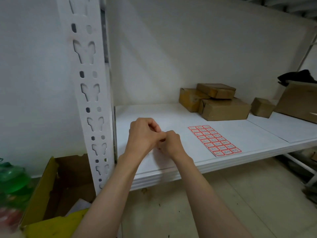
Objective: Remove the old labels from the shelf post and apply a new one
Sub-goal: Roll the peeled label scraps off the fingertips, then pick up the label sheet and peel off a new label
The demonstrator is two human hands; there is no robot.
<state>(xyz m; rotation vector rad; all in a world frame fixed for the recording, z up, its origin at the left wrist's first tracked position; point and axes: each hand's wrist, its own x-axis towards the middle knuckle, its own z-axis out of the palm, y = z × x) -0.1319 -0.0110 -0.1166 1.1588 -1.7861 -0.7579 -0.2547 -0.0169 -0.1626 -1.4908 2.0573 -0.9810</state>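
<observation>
Two hands meet above the front of the white shelf (257, 134), close to the shelf post (91, 100): left hand (143, 134) with fingers curled inward, right hand (171, 143) likewise curled, fingertips of both brought together at one spot (whatever sits between them is too small to make out, so whether either hand pinches anything cannot be told). One white shelf post, upright at the left, punched with paired keyhole slots and small oval holes; no label can be made out on its visible face. One sheet of labels (214, 140), red-bordered with handwritten marks, three across, lying flat on the shelf to the right of the hands and apart from them. Four brown cardboard boxes (223, 109), stacked and clustered toward the back of the shelf, a smaller one (262, 107) just to their right. One open yellow carton (51, 194) on the floor left of the post, green bottles (13, 179) beside it.
</observation>
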